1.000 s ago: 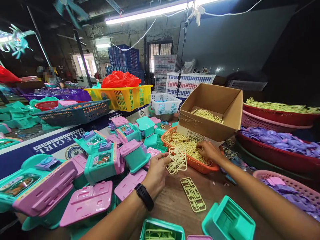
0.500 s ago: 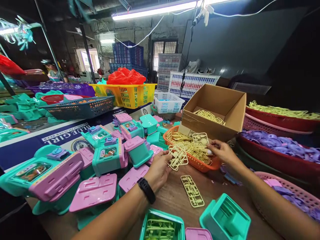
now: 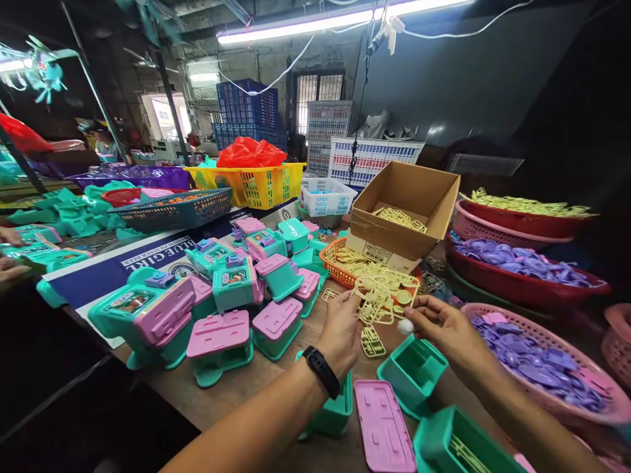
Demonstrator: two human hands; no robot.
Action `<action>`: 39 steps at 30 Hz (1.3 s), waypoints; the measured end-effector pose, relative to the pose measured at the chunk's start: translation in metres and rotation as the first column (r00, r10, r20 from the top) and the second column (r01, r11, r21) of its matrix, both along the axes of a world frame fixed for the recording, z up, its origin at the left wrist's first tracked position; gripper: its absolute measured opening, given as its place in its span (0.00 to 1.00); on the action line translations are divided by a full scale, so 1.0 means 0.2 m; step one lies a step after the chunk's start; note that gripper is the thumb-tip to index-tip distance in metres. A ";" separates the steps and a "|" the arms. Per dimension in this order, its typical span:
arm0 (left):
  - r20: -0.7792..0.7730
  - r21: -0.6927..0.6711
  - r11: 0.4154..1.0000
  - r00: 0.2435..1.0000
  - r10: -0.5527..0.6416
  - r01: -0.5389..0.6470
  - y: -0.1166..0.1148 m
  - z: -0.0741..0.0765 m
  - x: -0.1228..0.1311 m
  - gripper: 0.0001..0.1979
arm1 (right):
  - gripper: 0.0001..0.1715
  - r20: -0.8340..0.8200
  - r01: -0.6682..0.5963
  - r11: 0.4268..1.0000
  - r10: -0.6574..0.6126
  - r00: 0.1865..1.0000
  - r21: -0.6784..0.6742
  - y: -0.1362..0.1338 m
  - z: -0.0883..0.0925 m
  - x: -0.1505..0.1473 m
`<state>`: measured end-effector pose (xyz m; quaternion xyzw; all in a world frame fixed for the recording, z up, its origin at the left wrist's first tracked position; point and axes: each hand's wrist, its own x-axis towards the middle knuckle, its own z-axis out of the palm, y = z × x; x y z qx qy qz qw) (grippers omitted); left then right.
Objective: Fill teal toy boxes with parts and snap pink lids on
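My left hand (image 3: 343,332), a black band on its wrist, pinches a cream plastic parts frame (image 3: 375,303) in front of me. My right hand (image 3: 442,326) is closed on the other side of the same cream frames, with a small white piece at its fingertips. Under them another cream frame (image 3: 373,342) lies flat on the wooden table. An open teal toy box (image 3: 413,372) stands just below my right hand. Behind the hands an orange basket (image 3: 335,270) is full of cream frames.
Teal and pink toy boxes (image 3: 236,282) crowd the table's left side, and a pink lid (image 3: 384,426) lies near me. A cardboard box (image 3: 407,213) stands behind the orange basket. Red and pink baskets of purple parts (image 3: 522,355) line the right. Another person's hands (image 3: 10,253) show at far left.
My right hand lifted a cream frame out of the orange basket and brought it to the frame in my left hand. The view pulled back and tilted down, showing more table near me.
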<state>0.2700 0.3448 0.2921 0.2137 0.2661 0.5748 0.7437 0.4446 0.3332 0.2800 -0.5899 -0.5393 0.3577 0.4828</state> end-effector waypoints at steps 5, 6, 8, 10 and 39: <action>-0.070 -0.018 1.000 0.997 0.018 -0.019 -0.09 0.04 0.03 0.04 | 0.32 0.164 0.067 0.994 -0.080 0.983 0.085 -0.09 0.01 0.07; -0.072 0.006 1.000 0.997 0.021 -0.020 -0.10 0.04 0.03 0.03 | 0.30 0.190 0.034 0.996 -0.050 0.981 0.084 -0.11 0.01 0.07; -0.067 0.045 0.999 0.998 0.021 -0.018 -0.11 0.02 0.05 0.02 | 0.29 0.189 -0.046 0.997 0.034 0.981 0.058 -0.15 0.02 0.06; -0.065 0.046 0.998 0.997 0.034 -0.031 -0.13 -0.01 0.08 0.05 | 0.32 0.151 -0.099 0.994 0.090 0.984 0.050 -0.19 0.03 0.03; -0.945 0.305 0.529 0.186 0.267 0.791 0.23 -0.26 0.07 0.11 | 0.09 0.810 -0.533 0.846 0.291 0.509 0.031 -0.09 -0.15 0.47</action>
